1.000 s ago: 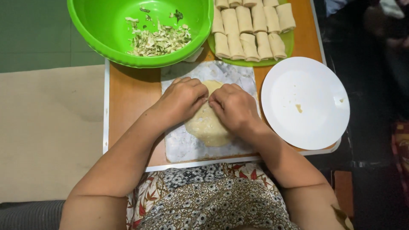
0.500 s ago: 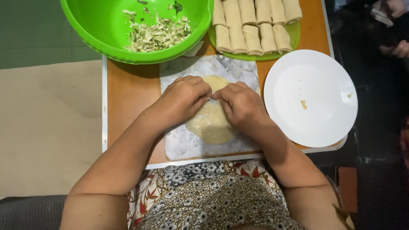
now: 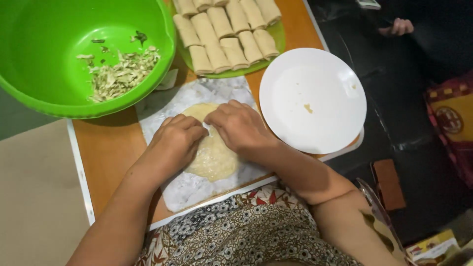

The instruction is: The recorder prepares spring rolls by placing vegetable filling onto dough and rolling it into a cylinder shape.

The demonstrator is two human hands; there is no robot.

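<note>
A pale round wrapper (image 3: 213, 158) lies on a white crinkled sheet (image 3: 185, 189) on the small orange table (image 3: 106, 152). My left hand (image 3: 175, 142) and my right hand (image 3: 237, 126) rest side by side on the wrapper's far half, fingers curled down and pressing on it. What sits under the fingers is hidden. Beyond my hands, a green plate (image 3: 276, 37) carries several rolled pale wraps (image 3: 224, 34). A large green bowl (image 3: 39, 54) with shredded greenish filling (image 3: 120, 74) stands at the far left.
A white empty plate (image 3: 313, 101) with a few crumbs sits right of my hands, overhanging the table edge. Another person's hand (image 3: 396, 25) shows at the far right on the dark floor. A patterned cushion (image 3: 451, 116) lies at the right edge.
My hands have stayed pressed on the wrapper, fingers shifting slightly together. The view has tilted and moved a little to the left.
</note>
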